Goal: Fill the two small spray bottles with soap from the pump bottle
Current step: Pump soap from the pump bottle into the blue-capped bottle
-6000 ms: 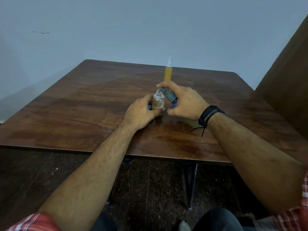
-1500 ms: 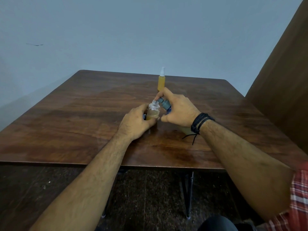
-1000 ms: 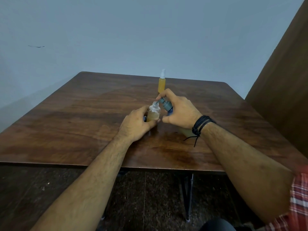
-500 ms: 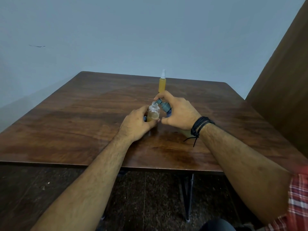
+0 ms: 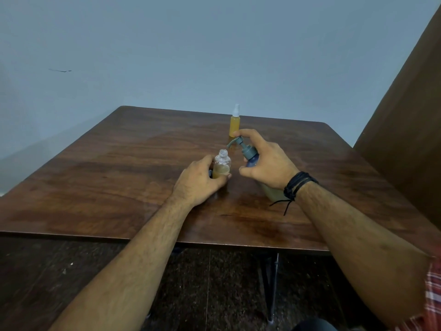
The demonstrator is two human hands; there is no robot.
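Since a moment ago the pump bottle [image 5: 250, 158] has drawn right, its spout off the open bottle [image 5: 222, 164]. Right hand [image 5: 267, 163] fingers wrap the pump bottle; left hand [image 5: 199, 180] fingers grip the open bottle, whose mouth lies just left of the spout.

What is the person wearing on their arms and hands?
Both forearms are bare and hairy. The right wrist carries a black corded wristband of several strands, with loose ends hanging down. A red and white plaid sleeve shows at the right upper arm. The left hand and right hand wear no gloves or visible rings.

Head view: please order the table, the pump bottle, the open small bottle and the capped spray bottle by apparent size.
1. table
2. pump bottle, partly hidden by the right hand
3. open small bottle and capped spray bottle: alike; the capped one stands farther, so unsure.
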